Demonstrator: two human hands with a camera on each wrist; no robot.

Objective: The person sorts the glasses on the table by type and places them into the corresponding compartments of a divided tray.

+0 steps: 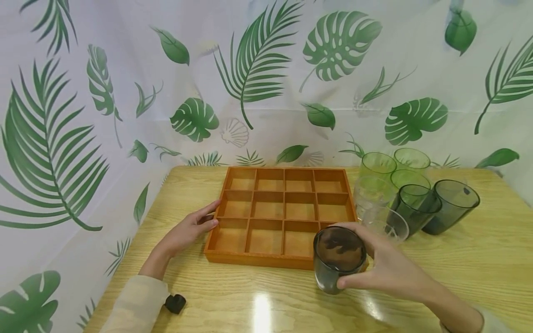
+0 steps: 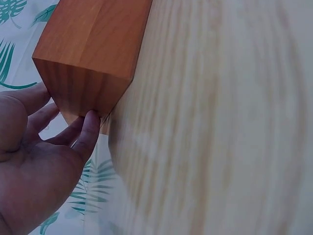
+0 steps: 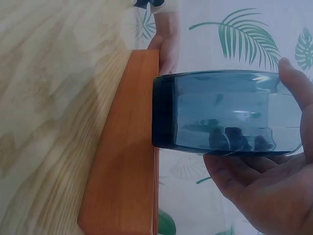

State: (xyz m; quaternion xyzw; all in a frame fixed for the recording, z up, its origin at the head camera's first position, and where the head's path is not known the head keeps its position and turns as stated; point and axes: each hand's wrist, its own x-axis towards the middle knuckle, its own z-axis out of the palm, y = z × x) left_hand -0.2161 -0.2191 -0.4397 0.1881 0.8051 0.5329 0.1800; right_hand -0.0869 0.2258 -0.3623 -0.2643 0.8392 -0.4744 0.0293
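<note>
A wooden tray point(image 1: 258, 260) split into several square compartments lies on the table. My left hand point(image 1: 187, 231) touches its left side with loosely spread fingers; in the left wrist view the fingertips rest against the tray's end wall point(image 2: 80, 88). My right hand point(image 1: 387, 263) grips a dark grey glass point(image 1: 326, 277) between thumb and fingers. The glass is upright over the tray's front right corner. From the right wrist, the glass base point(image 3: 164, 112) appears at the tray's top edge; whether they touch I cannot tell.
Behind my right hand, to the right of the tray, stand green glasses point(image 1: 410, 178), clear glasses point(image 1: 372, 192) and two more dark grey glasses point(image 1: 449, 208). A leaf-print cloth point(image 1: 275, 111) hangs behind the table point(image 1: 233, 296). A small black object point(image 1: 175, 303) sits at the left sleeve.
</note>
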